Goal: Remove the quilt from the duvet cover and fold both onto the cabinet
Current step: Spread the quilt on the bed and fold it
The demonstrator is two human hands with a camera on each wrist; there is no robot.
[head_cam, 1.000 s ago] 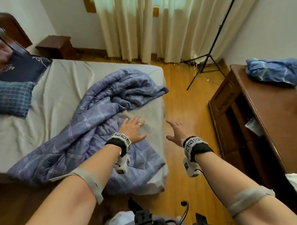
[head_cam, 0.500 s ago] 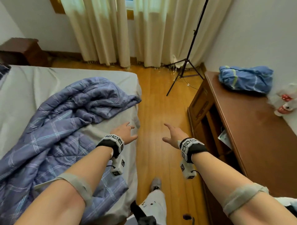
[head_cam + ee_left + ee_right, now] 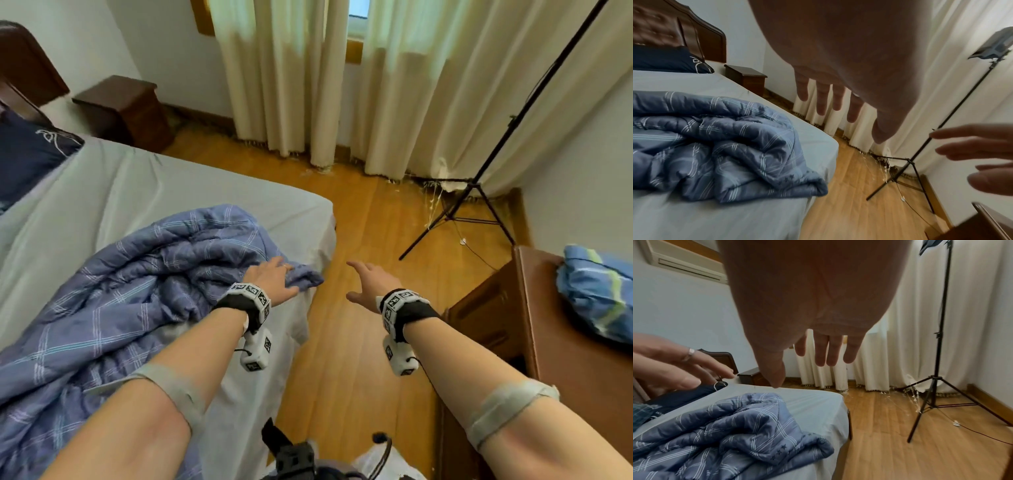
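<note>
A person stands at the foot corner of a bed (image 3: 102,192), both bare arms stretched forward. The left hand (image 3: 270,279) hangs over the near corner of a crumpled blue plaid quilt (image 3: 137,284), fingers straight and spread, the grip apart and holding nothing; from the wrist views the palm sits above the fabric, though whether the fingertips graze it cannot be told. The right hand (image 3: 371,282) reaches out over the wooden floor (image 3: 376,219) between bed and cabinet, fingers likewise extended and loose, its grip apart and empty.

The quilt lies bunched in folds on the grey bed sheet, its corner (image 3: 813,186) reaching the mattress edge at the foot of the bed. On the brown wooden cabinet (image 3: 548,342) to the person's right rests a bundled blue cloth with pale green stripes (image 3: 596,291), folded loosely near the wall; it appears to be the duvet cover, lying well apart from the quilt.

A dark blue pillow (image 3: 27,154) lies at the head of the bed, against a dark wooden headboard (image 3: 674,29). A small dark bedside cabinet (image 3: 126,109) stands beside the bed by the wall. Cream curtains (image 3: 308,85) hang to the floor across the window, and a black tripod stand (image 3: 476,192) rises in the corner beside them, a thin cable trailing from its feet across the floorboards. Both wrists carry black bands with white marker blocks.
</note>
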